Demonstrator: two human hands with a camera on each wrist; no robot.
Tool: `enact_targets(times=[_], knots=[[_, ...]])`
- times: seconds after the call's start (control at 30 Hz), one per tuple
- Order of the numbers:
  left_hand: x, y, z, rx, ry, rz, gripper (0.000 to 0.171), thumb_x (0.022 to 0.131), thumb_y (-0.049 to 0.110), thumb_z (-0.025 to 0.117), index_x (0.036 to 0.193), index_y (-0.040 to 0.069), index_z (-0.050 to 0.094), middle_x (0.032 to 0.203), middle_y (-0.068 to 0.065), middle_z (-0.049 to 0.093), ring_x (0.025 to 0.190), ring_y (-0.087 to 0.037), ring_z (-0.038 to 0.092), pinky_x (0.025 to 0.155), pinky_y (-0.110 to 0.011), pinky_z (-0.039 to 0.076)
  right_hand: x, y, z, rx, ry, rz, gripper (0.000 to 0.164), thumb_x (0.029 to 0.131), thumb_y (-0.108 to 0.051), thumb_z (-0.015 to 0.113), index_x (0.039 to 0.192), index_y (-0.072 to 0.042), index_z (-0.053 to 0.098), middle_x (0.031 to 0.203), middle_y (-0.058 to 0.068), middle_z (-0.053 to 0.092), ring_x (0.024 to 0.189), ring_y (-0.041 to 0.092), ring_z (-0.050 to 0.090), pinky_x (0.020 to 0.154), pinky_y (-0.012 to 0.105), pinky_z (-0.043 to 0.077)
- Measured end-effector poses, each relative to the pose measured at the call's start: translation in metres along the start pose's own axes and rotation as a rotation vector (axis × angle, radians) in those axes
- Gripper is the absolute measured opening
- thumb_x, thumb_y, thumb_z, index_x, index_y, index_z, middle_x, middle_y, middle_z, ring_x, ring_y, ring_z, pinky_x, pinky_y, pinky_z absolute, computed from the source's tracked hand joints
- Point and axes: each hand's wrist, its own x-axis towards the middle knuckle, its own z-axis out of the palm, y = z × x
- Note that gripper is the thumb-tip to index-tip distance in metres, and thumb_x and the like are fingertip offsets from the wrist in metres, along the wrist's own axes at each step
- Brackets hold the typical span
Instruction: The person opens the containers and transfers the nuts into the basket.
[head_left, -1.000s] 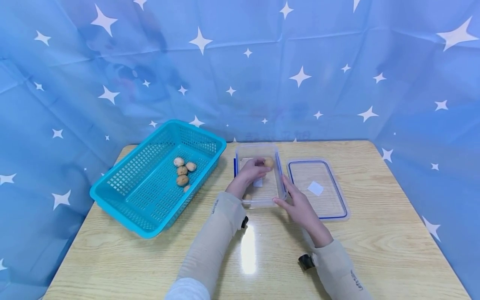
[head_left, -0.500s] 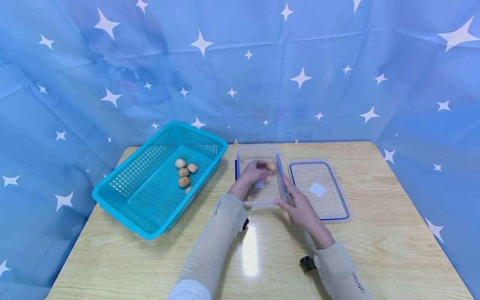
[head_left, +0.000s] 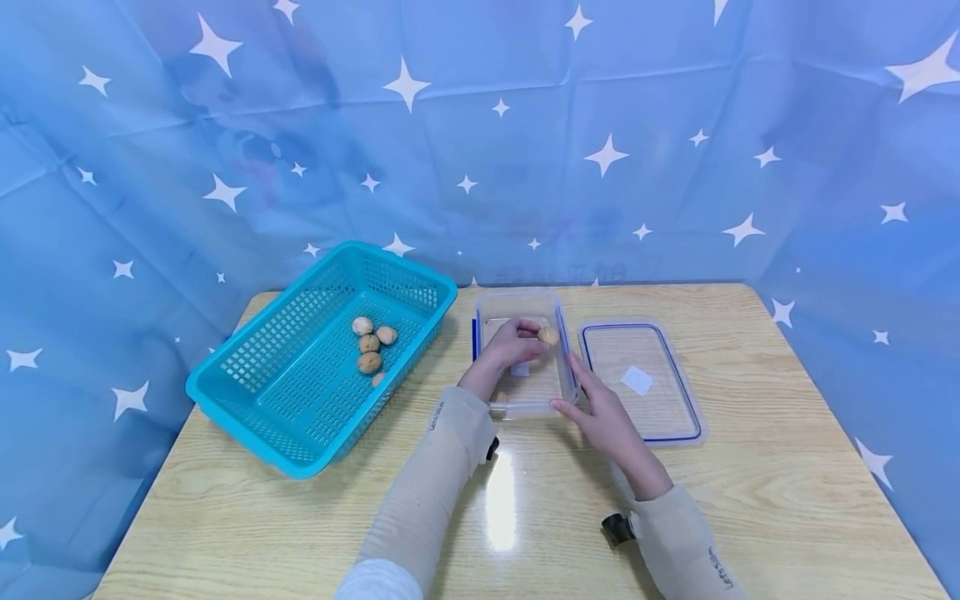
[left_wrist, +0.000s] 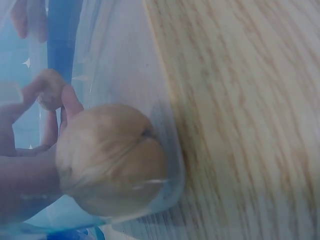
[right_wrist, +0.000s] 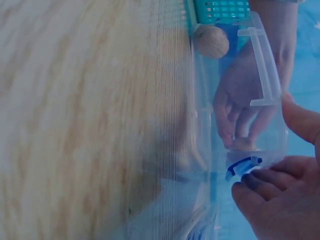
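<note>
A clear plastic food container (head_left: 528, 411) with blue side latches stands on the table. My left hand (head_left: 512, 347) reaches into it from the near left and pinches a walnut (head_left: 549, 335) between thumb and fingertips, close to the right wall. Another walnut (left_wrist: 112, 160) lies in the container's near left corner, large through the clear wall in the left wrist view. My right hand (head_left: 606, 419) holds the container at its near right corner. In the right wrist view its thumb (right_wrist: 300, 117) is at the rim and its fingers are by the side latch (right_wrist: 242, 166).
A turquoise perforated basket (head_left: 243, 433) stands on the left, with several walnuts (head_left: 369, 362) towards its right side. The container's clear lid (head_left: 667, 408), with a blue seal, lies flat on the wooden table (head_left: 772, 467) at the right. A blue star-patterned curtain (head_left: 480, 133) hangs behind.
The walnut in my left fingertips has shifted slightly to the right within the container. My right hand keeps its hold on the corner, and the head view has drifted a little.
</note>
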Motion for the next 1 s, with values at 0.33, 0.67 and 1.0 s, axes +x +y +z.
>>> enact_targets(times=[0.33, 0.67, 1.0], knots=[[-0.003, 0.003, 0.001, 0.019, -0.021, 0.03, 0.045, 0.088, 0.009, 0.074, 0.13, 0.003, 0.058, 0.129, -0.017, 0.061, 0.113, -0.03, 0.065, 0.092, -0.033, 0.059, -0.002, -0.001, -0.001, 0.007, 0.005, -0.016, 0.079, 0.099, -0.022, 0.063, 0.157, 0.003, 0.016, 0.163, 0.028, 0.015, 0.147, 0.049, 0.025, 0.116, 0.061, 0.032], [-0.005, 0.002, 0.002, 0.041, 0.002, 0.096, 0.043, 0.089, 0.013, 0.075, 0.129, 0.006, 0.059, 0.13, -0.014, 0.061, 0.108, -0.026, 0.065, 0.088, -0.031, 0.059, -0.002, -0.003, -0.002, 0.012, 0.007, -0.014, 0.079, 0.098, -0.021, 0.063, 0.157, 0.003, 0.016, 0.163, 0.028, 0.015, 0.147, 0.049, 0.025, 0.117, 0.061, 0.031], [-0.019, 0.026, -0.012, -0.107, -0.02, 0.141, 0.043, 0.091, 0.014, 0.072, 0.131, 0.01, 0.056, 0.132, -0.008, 0.057, 0.118, -0.025, 0.062, 0.102, -0.036, 0.054, -0.001, -0.003, -0.002, -0.004, 0.0, 0.001, 0.077, 0.099, -0.019, 0.063, 0.157, 0.003, 0.017, 0.163, 0.029, 0.015, 0.147, 0.05, 0.024, 0.118, 0.062, 0.029]])
